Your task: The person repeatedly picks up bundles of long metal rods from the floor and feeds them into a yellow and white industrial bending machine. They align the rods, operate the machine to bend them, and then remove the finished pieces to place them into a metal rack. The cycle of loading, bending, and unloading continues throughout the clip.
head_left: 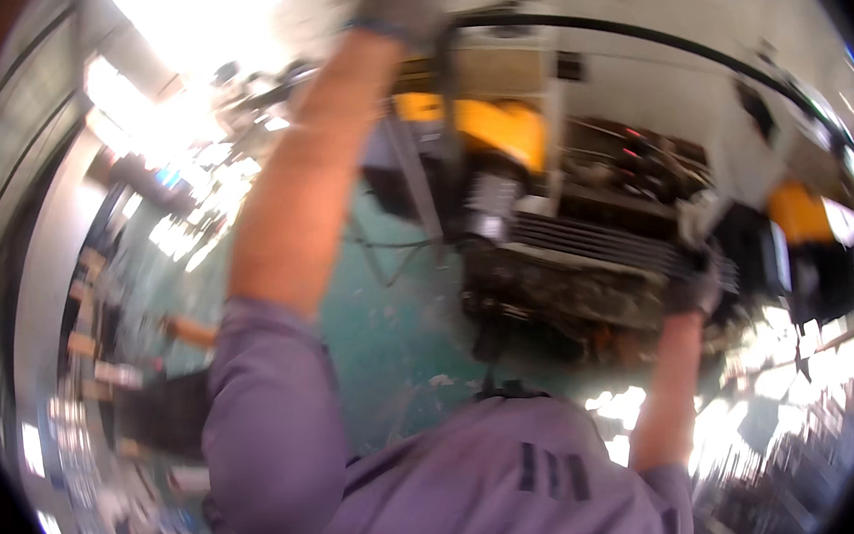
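Note:
My left hand point(400, 6), in a grey glove, is raised at the top edge of the view, close to the left end of a curved black bar point(629, 25). Blur and the picture's edge hide its fingers, so its grip does not show. My right hand point(692, 288), also in a dark grey glove, is at the right end of a dark, worn machine bed point(569, 286) with ribbed slats point(585, 239). Its fingers blend into the dark parts there, and whether they hold anything cannot be made out.
A yellow machine cover point(502, 131) stands left of the bed, and a yellow and black unit point(802, 217) to its right. Thin legs and a cable point(390, 245) cross the green floor point(381, 321). Blurred shelving with blocks point(85, 324) lines the far left.

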Available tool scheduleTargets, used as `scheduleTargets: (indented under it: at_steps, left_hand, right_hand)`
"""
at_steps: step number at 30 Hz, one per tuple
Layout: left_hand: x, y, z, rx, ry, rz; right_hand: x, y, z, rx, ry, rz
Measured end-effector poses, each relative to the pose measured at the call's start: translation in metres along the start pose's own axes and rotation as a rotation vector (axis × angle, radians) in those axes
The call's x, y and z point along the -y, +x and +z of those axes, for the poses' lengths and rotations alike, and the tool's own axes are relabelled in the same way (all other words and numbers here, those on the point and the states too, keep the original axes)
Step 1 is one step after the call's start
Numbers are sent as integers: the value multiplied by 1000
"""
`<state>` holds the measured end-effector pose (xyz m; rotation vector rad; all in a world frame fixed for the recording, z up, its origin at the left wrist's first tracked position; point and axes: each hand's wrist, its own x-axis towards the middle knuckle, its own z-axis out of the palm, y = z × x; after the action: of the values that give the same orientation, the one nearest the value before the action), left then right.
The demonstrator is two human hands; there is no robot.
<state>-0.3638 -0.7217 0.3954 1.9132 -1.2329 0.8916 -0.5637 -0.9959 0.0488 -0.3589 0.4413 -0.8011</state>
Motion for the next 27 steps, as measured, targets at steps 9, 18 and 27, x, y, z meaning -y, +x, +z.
scheduleTargets:
  at_steps: [9, 18, 27]
  left_hand:
    - [17, 13, 37, -279, 399, 24]
    - [21, 17, 51, -173, 910, 129]
    - [14, 25, 54, 82, 907, 35]
  right_hand:
    - [2, 43, -44, 273, -2, -38]
    - [14, 34, -26, 97, -88, -94]
    - [16, 41, -32, 66, -178, -124]
